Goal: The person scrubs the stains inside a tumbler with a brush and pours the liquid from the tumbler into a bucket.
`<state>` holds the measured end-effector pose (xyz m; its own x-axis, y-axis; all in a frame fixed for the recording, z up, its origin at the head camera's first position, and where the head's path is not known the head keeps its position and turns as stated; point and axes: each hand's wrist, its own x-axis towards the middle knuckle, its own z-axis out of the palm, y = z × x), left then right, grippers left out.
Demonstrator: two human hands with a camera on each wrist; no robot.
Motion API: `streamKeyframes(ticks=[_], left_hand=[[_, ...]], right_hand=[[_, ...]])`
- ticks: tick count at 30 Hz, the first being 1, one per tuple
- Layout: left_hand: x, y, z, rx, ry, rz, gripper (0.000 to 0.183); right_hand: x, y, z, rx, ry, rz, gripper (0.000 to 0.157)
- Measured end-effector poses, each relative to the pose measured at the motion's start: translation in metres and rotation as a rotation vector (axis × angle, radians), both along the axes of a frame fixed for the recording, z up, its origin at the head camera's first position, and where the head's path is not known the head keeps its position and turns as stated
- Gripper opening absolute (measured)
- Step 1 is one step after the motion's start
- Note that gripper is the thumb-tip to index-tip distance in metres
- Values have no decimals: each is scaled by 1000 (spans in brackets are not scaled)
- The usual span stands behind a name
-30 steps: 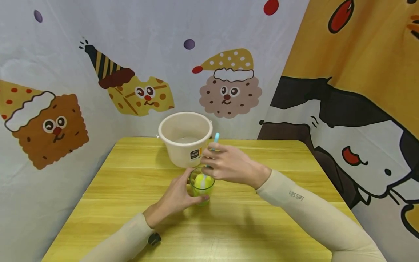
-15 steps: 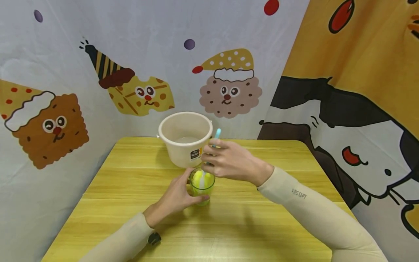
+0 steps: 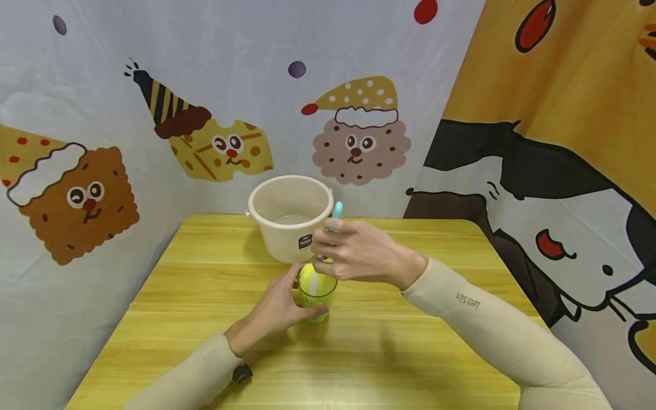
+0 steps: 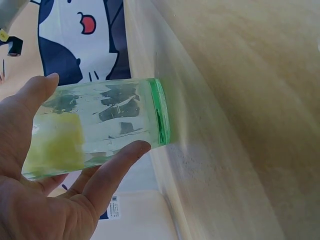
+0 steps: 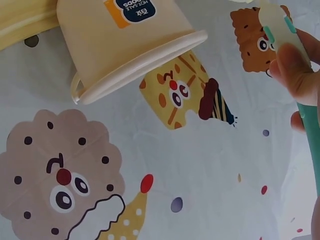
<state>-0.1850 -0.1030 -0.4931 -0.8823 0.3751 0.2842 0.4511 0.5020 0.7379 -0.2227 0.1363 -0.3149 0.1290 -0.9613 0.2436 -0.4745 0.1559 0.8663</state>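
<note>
In the head view my left hand [image 3: 277, 304] grips a clear green-tinted cup [image 3: 319, 307] around its side, thumb toward me. The left wrist view shows the cup [image 4: 120, 115] between spread thumb and fingers, its base close to the wooden tabletop. Inside its mouth sits the yellow head of a cup brush [image 3: 310, 279]. My right hand [image 3: 364, 253] holds that brush by its light blue handle [image 3: 337, 209], above the cup. In the right wrist view the thumb presses near the brush's white neck [image 5: 275, 22]; the sponge end is mostly out of that frame.
A cream bucket [image 3: 277, 242] with a label stands just behind the cup, close to the right hand. The wooden table [image 3: 410, 353] ends at a cartoon-print curtain [image 3: 230, 85] at the back and sides. A small black device [image 3: 242, 373] sits at the left wrist.
The yellow brush head has risen a little in the cup and shifted slightly left. My right hand rose with the handle, then moved slightly left. The left hand and cup stayed put.
</note>
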Motion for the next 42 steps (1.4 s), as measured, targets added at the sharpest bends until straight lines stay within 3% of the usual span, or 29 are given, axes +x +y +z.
streamKeyframes(ticks=[22,31,42], left_hand=[[0,0,0,-38,-1,17,101],[-1,-1,0,-46,29,4,93],[-1,0,0,-39,15,11,91]], right_hand=[[3,-2,3,55,-31,-127,13],[8,1,4,65,-56,-149,15],[12,-1,1,56,-97,-138,10]])
